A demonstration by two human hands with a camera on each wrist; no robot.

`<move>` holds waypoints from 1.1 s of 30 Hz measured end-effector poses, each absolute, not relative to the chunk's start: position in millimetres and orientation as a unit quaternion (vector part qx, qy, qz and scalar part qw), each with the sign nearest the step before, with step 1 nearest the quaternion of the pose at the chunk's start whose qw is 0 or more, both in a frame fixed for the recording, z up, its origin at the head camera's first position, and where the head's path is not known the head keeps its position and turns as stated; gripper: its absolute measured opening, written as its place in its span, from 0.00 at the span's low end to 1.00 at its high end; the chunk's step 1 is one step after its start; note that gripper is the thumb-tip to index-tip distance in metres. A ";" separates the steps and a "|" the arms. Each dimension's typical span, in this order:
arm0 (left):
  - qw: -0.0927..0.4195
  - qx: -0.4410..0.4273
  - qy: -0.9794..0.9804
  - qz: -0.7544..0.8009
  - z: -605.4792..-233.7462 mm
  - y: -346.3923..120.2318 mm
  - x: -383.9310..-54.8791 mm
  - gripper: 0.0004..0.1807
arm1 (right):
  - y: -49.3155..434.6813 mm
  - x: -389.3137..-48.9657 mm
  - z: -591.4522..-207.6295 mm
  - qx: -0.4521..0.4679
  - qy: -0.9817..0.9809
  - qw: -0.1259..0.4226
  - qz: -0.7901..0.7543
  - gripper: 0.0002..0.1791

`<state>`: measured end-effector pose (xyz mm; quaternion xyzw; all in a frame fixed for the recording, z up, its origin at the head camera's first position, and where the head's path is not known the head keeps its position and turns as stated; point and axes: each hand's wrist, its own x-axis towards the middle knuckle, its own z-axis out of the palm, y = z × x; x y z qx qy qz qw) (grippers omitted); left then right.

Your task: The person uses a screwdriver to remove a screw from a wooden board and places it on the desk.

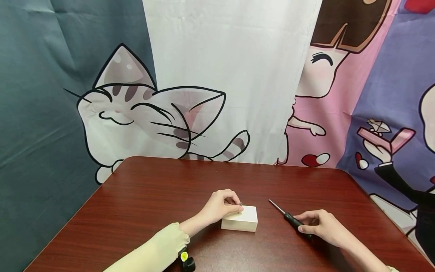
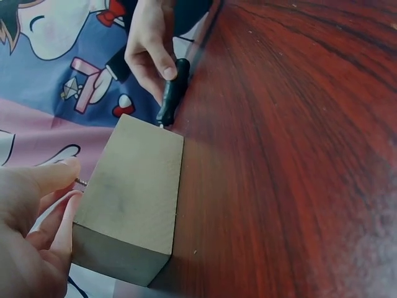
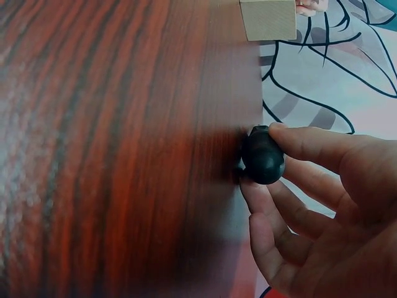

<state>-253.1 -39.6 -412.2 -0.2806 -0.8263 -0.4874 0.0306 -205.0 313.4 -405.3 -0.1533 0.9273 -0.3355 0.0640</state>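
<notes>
A pale wooden block (image 1: 239, 225) lies on the table, left of a screwdriver (image 1: 290, 219) with a black handle and a metal shaft. My left hand (image 1: 221, 206) reaches over the block's top, thumb and fingers pinching a small threaded screw (image 2: 81, 182) that points at the block's upper face. Most of the screw is hidden by the fingertips. To the right, my right hand (image 1: 324, 227) grips the screwdriver by its handle, low over the table, with the shaft slanting forward and left. The handle's butt end faces the camera in the right wrist view.
The reddish-brown wooden table (image 1: 163, 189) extends well past both hands. Behind it hangs a cloth backdrop (image 1: 231, 56) printed with a cartoon cat and figures. A black wrist strap with a camera (image 1: 188, 263) sits at the left cuff.
</notes>
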 end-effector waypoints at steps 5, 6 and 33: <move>0.022 -0.277 -0.825 -0.493 -411.5 -40.0 -253.9 0.06 | 313.5 -205.3 -405.1 -0.152 0.927 0.066 -0.336 0.19; 0.020 -0.277 -0.824 -0.494 -411.3 -40.1 -254.1 0.06 | 313.5 -205.2 -405.1 -0.151 0.927 0.067 -0.337 0.19; 0.011 -0.292 -0.790 -0.539 -408.6 -58.1 -250.6 0.05 | 313.7 -204.1 -404.1 -0.152 0.925 0.073 -0.342 0.20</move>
